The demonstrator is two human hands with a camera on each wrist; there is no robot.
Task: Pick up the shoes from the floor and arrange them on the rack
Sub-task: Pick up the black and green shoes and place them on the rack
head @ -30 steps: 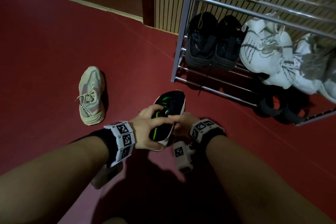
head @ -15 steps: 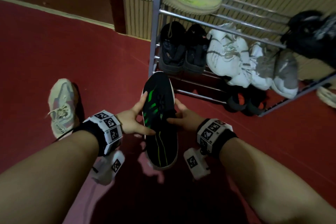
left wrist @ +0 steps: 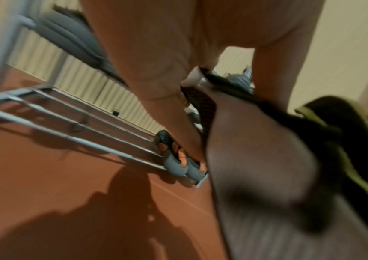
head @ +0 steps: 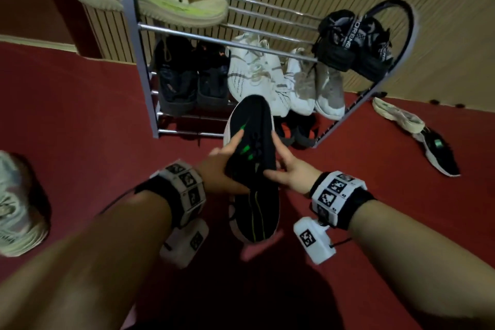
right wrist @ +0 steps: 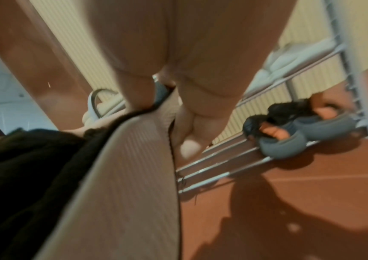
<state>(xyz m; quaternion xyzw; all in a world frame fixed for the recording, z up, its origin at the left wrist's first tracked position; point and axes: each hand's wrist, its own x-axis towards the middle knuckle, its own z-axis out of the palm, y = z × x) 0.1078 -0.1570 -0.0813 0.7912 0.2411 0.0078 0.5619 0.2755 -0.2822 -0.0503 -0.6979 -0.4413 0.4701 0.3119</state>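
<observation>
A: What was seen in the head view?

B: A black shoe [head: 253, 169] with green marks was held in the middle of the frame, off the red floor [head: 80, 115]. It was gripped on one side by the left hand [head: 222, 169] and on the other by the right hand [head: 292, 174], with fingers curled round it. Two hands were likely used so the shoe could be kept steady and its toe aimed at the rack [head: 139, 61].

A: Was room left on the rack?

B: The middle shelf was filled with a dark pair [head: 192, 80] and pale shoes [head: 267, 75]. On the top shelf a gap was seen between the green-soled shoes [head: 171, 0] and the black sandals [head: 351, 40]. The low shelf was open at its left part. The metal bars had to be cleared by the toe. More shoes were left on the floor at the far left [head: 18, 209] and at the right edge [head: 436, 153].

A: And the left wrist view?

B: It was blurred. The pale sole [left wrist: 267, 176] was seen at the lower right, pressed by the fingers [left wrist: 169, 112]. Bare bars [left wrist: 71, 130] were seen at the left.

A: And the right wrist view?

B: The same sole [right wrist: 116, 184] was seen at the lower left, held by the fingers [right wrist: 203, 91]. Grey and orange slippers [right wrist: 294, 137] were seen at the right end of the low shelf, with open floor in front.
</observation>
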